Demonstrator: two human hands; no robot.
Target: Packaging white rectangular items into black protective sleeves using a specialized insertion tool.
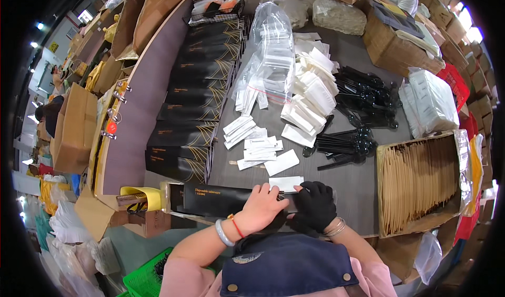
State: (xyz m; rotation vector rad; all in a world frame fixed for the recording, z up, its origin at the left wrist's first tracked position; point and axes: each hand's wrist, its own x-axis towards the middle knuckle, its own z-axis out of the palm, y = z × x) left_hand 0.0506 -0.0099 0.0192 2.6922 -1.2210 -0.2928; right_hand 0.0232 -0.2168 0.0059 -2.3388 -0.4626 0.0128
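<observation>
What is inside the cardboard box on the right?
The box holds tightly packed rows of tan paper-wrapped sticks, standing on edge. Whatever lies beneath them, and the box floor, is covered.

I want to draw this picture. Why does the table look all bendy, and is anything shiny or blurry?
Head view: the fisheye lens curves the table edge and leaves black corners. Bright lights glare at the far left, and the clear plastic bag shines. The left hand, gloved right hand and black sleeve look sharp; things near the rim look squashed and soft.
</observation>
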